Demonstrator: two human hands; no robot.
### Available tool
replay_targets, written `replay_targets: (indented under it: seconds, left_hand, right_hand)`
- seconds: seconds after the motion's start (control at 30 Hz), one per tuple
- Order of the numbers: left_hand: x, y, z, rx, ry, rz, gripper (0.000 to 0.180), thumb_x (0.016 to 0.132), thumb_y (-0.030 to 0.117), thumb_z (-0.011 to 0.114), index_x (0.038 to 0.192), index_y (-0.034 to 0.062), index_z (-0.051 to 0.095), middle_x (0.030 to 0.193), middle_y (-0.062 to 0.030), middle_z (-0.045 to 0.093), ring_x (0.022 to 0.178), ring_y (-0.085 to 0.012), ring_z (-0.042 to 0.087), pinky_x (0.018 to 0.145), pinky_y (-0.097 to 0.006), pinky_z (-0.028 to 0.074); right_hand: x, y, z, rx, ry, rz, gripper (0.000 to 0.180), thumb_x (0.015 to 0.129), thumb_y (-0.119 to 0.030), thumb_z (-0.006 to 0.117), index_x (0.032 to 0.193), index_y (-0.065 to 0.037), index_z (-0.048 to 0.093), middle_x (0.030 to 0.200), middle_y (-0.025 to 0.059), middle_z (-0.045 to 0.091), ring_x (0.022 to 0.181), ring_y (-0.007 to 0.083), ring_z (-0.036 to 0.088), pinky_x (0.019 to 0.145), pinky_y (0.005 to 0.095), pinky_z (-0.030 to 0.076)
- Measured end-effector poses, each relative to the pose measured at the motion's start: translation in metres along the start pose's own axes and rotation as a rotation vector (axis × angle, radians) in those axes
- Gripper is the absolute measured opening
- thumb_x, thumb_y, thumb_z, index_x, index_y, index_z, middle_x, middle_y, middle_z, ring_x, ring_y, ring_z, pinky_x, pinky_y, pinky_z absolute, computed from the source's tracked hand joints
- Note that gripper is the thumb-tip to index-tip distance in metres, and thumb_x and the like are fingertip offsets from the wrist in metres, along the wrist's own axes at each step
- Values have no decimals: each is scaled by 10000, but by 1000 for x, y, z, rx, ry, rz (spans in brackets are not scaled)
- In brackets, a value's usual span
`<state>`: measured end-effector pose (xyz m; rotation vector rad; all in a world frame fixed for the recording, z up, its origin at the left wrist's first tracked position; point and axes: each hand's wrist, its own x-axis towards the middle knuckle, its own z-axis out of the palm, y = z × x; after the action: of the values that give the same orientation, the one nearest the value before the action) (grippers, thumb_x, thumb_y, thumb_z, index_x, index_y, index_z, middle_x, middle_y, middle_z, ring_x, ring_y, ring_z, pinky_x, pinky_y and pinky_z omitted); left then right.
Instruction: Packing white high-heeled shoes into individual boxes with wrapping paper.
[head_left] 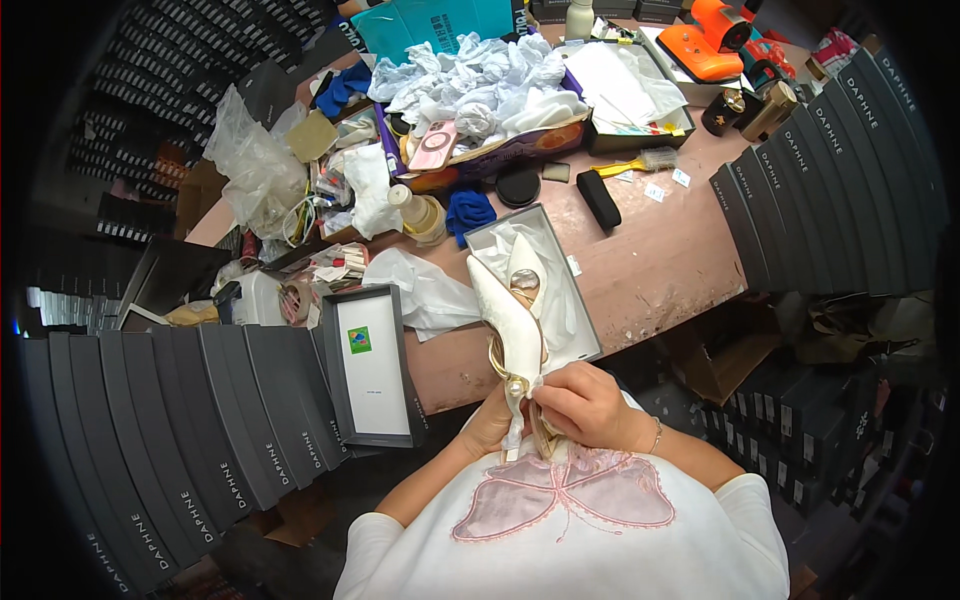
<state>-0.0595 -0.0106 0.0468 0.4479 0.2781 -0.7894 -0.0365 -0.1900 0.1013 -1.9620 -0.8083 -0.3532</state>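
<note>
Close to my body, a white pointed-toe heeled shoe (508,325) is held with its toe pointing away from me. My left hand (486,424) is closed round its heel end from the left. My right hand (592,408) pinches the same end from the right, by a round pearl-like ornament (516,388); the exact spot under the fingers is hidden. A second white shoe (522,256) shows just behind the first, over an open grey shoe box (584,318) lined with white tissue paper (568,300). Whether that shoe rests in the box I cannot tell.
Tall stacks of dark shoe boxes (190,420) stand left and right. A box lid (375,375) leans at the table's left edge. Beyond lie a carton of crumpled paper (480,85), a pump bottle (420,215), a yellow-handled brush (640,163) and a black case (600,200).
</note>
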Motion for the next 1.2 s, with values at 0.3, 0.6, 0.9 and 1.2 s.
replay_targets:
  seconds: [0.3,0.6,0.9,1.2]
  left_hand:
    - [-8,-7,-14,-7,12,-4,546,842,329,705,1268,80,469,1146,-42,577,1037,-158,594,931,-320,495]
    - [-10,-6,-15,3,10,-14,436,890,303,649,1220,52,511,1124,-48,582,1001,-153,592,883,-312,499]
    - [-8,-3,-17,50,58,-10,476,869,319,673,1213,35,507,1114,-59,587,997,-144,594,891,-309,500]
    - [-3,7,-1,-39,-83,10,626,841,337,700,1323,58,415,1002,-73,620,970,-160,608,870,-305,513]
  right_hand:
    - [3,-6,-3,-103,-172,39,365,719,-62,663,1077,-22,610,932,76,602,806,229,594,689,338,459]
    - [0,-5,0,198,-170,97,339,713,-13,675,1046,-34,612,928,89,605,807,258,596,716,353,475]
    - [3,-2,0,88,-214,60,327,719,-73,708,1036,-50,628,919,77,605,828,241,600,715,345,474]
    - [22,-7,-29,323,-96,555,143,760,-2,692,897,-4,651,836,96,625,706,215,619,624,294,492]
